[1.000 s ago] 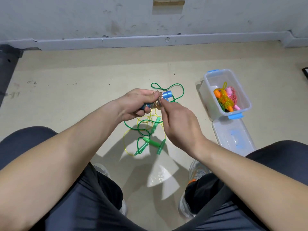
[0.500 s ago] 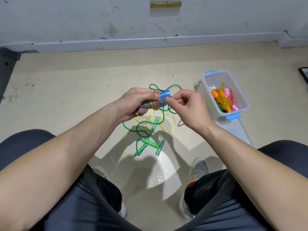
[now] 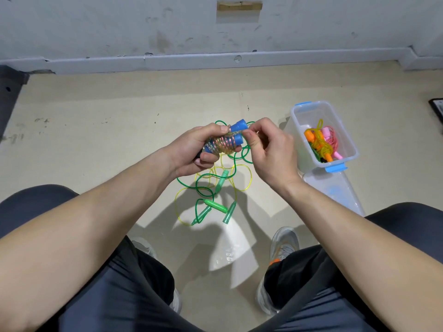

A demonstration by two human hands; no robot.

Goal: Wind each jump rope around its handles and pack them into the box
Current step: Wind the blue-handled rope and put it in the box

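Blue handles, wound with clear cord, sit in the left hand, whose fingers curl round the bundle above the floor. Below it, loose green and yellow ropes lie tangled. The right hand pinches the cord by the handle caps. Further right stands the clear box holding orange and pink ropes, its lid beside it.

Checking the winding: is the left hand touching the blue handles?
Touching. Head view: the left hand curls its fingers round the wound blue handles.
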